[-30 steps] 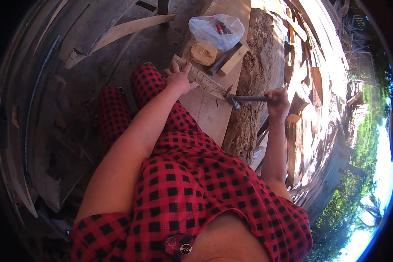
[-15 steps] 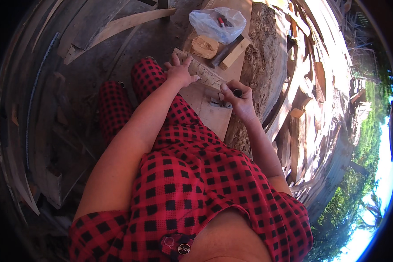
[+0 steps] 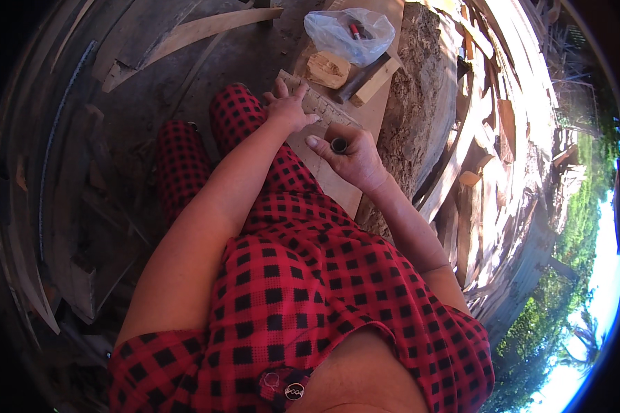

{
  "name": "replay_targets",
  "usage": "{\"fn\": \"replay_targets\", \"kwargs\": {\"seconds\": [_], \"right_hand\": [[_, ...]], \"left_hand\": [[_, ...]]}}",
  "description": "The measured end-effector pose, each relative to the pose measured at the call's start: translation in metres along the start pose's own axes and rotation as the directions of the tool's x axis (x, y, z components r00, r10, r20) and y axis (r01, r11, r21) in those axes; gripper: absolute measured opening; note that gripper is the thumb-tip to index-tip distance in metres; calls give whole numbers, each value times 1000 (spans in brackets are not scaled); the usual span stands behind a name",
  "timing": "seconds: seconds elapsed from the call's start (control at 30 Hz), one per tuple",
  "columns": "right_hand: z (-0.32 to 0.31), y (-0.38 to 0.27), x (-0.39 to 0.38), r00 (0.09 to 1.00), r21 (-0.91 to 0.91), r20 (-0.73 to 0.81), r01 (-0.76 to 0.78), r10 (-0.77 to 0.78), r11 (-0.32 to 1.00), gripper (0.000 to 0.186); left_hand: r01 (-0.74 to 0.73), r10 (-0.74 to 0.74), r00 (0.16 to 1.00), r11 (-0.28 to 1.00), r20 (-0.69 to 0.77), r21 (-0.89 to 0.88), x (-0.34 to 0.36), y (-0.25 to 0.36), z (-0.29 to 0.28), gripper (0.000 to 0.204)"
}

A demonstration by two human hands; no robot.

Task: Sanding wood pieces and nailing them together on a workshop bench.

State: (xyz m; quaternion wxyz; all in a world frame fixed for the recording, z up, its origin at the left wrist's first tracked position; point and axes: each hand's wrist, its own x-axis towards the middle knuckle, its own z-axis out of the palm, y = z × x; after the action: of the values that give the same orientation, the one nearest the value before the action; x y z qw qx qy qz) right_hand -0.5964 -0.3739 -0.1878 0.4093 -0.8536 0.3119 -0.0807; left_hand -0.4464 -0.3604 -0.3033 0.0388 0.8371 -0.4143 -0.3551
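My left hand lies with fingers spread on a narrow, marked wooden strip across the plank. My right hand is closed on the hammer, whose round handle end points at me; its head is hidden behind the hand. Just beyond the strip lie a rough wood chunk, a squared block and a dark metal tool. A translucent plastic bag holding a red-and-dark object sits at the plank's far end.
A rough-barked log runs along the plank's right side, with piled offcuts beyond it in sunlight. Curved boards and more scrap wood lie to the left. My checked-clad legs extend beside the plank.
My right hand has swung left from over the log to the plank, turning the hammer handle end-on. My left hand has shifted slightly forward. The view has moved a little too.
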Motion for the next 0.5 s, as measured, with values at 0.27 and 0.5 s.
{"fn": "replay_targets", "kwargs": {"seconds": [0.27,0.5], "right_hand": [[26,12,20,996,-69,83,50,-44,996,45],[11,13,24,995,-22,58,-79,80,997,42]], "left_hand": [[-47,44,998,997,-43,-60,6,-6,9,87],[-7,8,1000,999,12,-31,5,-1,2,85]]}}
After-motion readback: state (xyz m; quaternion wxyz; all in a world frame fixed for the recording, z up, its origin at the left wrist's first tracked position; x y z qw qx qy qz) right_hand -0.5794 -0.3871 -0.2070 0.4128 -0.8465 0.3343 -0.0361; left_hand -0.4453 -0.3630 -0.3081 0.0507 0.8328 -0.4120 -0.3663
